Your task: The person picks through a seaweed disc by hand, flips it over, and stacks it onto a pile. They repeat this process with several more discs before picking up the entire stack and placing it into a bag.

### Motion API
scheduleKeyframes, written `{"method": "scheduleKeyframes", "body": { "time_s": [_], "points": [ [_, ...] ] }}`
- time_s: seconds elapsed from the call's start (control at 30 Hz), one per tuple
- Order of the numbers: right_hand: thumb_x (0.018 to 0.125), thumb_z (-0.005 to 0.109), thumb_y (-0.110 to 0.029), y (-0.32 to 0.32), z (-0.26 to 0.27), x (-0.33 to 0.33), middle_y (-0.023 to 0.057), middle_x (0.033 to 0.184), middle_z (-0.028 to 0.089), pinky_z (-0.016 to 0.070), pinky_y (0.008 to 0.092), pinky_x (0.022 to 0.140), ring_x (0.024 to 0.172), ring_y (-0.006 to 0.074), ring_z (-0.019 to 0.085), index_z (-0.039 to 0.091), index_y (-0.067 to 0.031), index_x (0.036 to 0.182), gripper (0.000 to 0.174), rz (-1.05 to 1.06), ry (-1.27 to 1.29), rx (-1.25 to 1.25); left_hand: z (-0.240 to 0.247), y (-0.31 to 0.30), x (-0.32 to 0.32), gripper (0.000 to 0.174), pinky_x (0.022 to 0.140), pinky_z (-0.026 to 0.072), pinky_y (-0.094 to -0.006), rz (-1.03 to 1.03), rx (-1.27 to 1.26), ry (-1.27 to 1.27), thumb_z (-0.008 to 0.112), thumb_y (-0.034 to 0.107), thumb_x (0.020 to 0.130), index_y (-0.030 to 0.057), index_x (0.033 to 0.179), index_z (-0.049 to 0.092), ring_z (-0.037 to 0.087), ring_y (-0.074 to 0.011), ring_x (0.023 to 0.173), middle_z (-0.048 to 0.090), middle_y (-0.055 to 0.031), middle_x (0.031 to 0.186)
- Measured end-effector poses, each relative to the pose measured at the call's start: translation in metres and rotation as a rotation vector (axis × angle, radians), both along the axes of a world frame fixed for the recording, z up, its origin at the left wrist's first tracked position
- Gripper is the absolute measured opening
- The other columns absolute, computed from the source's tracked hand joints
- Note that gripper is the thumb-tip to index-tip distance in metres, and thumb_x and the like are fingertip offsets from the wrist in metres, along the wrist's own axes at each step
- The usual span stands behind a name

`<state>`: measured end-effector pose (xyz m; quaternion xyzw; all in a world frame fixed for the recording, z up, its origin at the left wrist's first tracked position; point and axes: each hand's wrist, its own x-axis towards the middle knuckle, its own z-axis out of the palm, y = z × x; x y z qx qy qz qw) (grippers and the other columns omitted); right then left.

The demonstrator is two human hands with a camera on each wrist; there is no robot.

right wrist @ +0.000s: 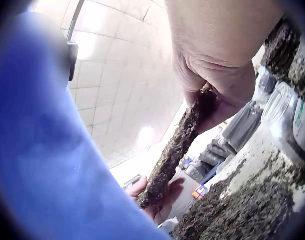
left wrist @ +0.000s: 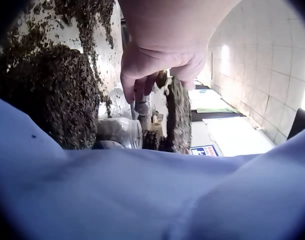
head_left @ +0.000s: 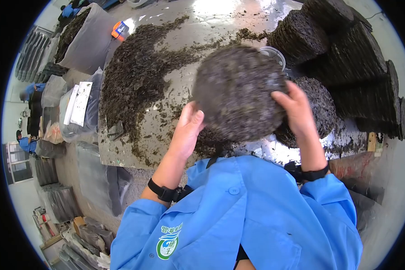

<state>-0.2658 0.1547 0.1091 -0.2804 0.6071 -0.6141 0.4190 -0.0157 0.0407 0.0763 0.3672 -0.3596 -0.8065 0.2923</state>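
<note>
A round, flat cake of dark dried seaweed (head_left: 238,92), blurred in the head view, is held up in front of the chest. My left hand (head_left: 188,130) grips its left edge, thumb on the near face. On the opposite edge my right hand (head_left: 297,108) pinches it. Seen edge-on in the right wrist view, the seaweed cake (right wrist: 167,157) is a thick, rough slab between my right hand (right wrist: 217,80) and my left hand's fingers (right wrist: 167,202). Behind the right forearm sits another round seaweed cake or stack (head_left: 317,105), partly hidden.
Loose dark flakes (head_left: 130,76) lie heaped across the left of the metal table (head_left: 184,85). Tall stacks of round cakes (head_left: 346,63) line the right side. A clear plastic jar (right wrist: 280,117) stands beyond the held cake. An orange-and-blue object (head_left: 119,31) lies near a large filled bag (head_left: 87,42).
</note>
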Motion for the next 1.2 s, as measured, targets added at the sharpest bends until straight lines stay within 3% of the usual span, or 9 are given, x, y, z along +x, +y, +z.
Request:
{"method": "scheduleKeyframes", "body": {
  "time_s": [0.2,0.27,0.37,0.4,0.53,0.6,0.77,0.9,1.2],
  "points": [
    [0.088,0.056,-0.013,0.098,0.023,-0.098,0.0121,0.115,0.058,0.0411,0.0281,0.090,0.104,0.0166,0.055,0.049,0.0031,0.124,0.040,-0.313,0.308,0.091,-0.039,0.013,0.002,0.091,0.109,0.0230,-0.0454,-0.700,-1.482,-1.038,0.076,0.039,0.067,0.0071,0.139,0.031,0.030,-0.0298,0.134,0.033,-0.0148,0.143],
    [0.088,0.056,-0.012,0.127,-0.003,-0.131,0.0156,0.122,0.055,0.0400,0.0292,0.093,0.112,0.0203,0.053,0.047,0.0020,0.127,0.042,-0.408,0.898,0.496,-0.067,0.014,0.010,0.089,0.109,0.0222,-0.0467,-0.777,-1.520,-1.030,0.078,0.037,0.065,0.0092,0.138,0.035,0.030,-0.0299,0.133,0.033,-0.0136,0.143],
    [0.087,0.058,-0.010,0.127,0.016,-0.103,0.0155,0.127,0.052,0.0387,0.0311,0.096,0.118,0.0230,0.050,0.045,0.0006,0.129,0.046,-0.425,1.186,0.688,-0.076,0.012,0.012,0.080,0.107,0.0254,-0.0455,-0.828,-1.617,-1.087,0.075,0.038,0.068,0.0130,0.135,0.039,0.032,-0.0267,0.132,0.036,-0.0080,0.143],
    [0.084,0.060,-0.008,0.133,-0.004,-0.108,0.0144,0.126,0.053,0.0392,0.0335,0.097,0.117,0.0251,0.051,0.047,-0.0018,0.129,0.047,-0.388,0.836,0.344,-0.076,0.012,0.014,0.080,0.107,0.0254,-0.0455,-0.838,-1.608,-1.087,0.075,0.038,0.068,0.0130,0.135,0.039,0.032,-0.0267,0.132,0.036,-0.0080,0.143],
    [0.080,0.063,-0.007,0.087,0.010,-0.037,0.0135,0.120,0.058,0.0419,0.0349,0.095,0.112,0.0274,0.054,0.058,-0.0055,0.116,0.037,-0.096,1.183,0.264,-0.071,0.004,0.014,0.076,0.107,0.0262,-0.0460,-0.882,-1.608,-1.025,0.074,0.034,0.070,0.0114,0.135,0.040,0.033,-0.0282,0.132,0.036,-0.0104,0.142],
    [0.078,0.065,-0.008,0.068,0.010,-0.004,0.0122,0.114,0.061,0.0443,0.0355,0.091,0.107,0.0277,0.057,0.060,-0.0052,0.111,0.034,0.033,1.050,0.167,-0.070,0.007,0.013,0.073,0.108,0.0251,-0.0468,-0.915,-1.607,-1.066,0.074,0.027,0.070,0.0097,0.134,0.041,0.032,-0.0302,0.132,0.035,-0.0130,0.142],
    [0.080,0.066,-0.020,0.055,-0.043,0.017,0.0183,0.116,0.059,0.0469,0.0363,0.086,0.106,0.0297,0.058,0.053,-0.0034,0.123,0.049,0.777,0.593,0.561,-0.086,0.017,0.013,0.074,0.108,0.0224,-0.0529,-0.858,-1.628,-1.106,0.072,0.026,0.071,0.0092,0.135,0.039,0.031,-0.0325,0.132,0.035,-0.0158,0.141],
    [0.080,0.065,-0.023,0.086,-0.129,0.003,0.0243,0.133,0.043,0.0381,0.0395,0.099,0.121,0.0363,0.045,0.028,-0.0077,0.141,0.073,0.616,0.816,0.574,-0.091,0.021,0.015,0.077,0.108,0.0187,-0.0547,-0.803,-1.623,-1.107,0.073,0.026,0.069,0.0096,0.135,0.039,0.027,-0.0330,0.134,0.033,-0.0149,0.143],
    [0.079,0.064,-0.017,0.097,-0.157,-0.048,0.0195,0.131,0.047,0.0402,0.0393,0.097,0.117,0.0347,0.048,0.040,-0.0033,0.132,0.060,0.194,0.949,0.773,-0.104,0.023,0.031,0.080,0.111,0.0149,-0.0539,-0.747,-1.623,-0.888,0.077,0.014,0.061,0.0101,0.133,0.042,0.025,-0.0314,0.135,0.032,-0.0124,0.143]
  ]
}}
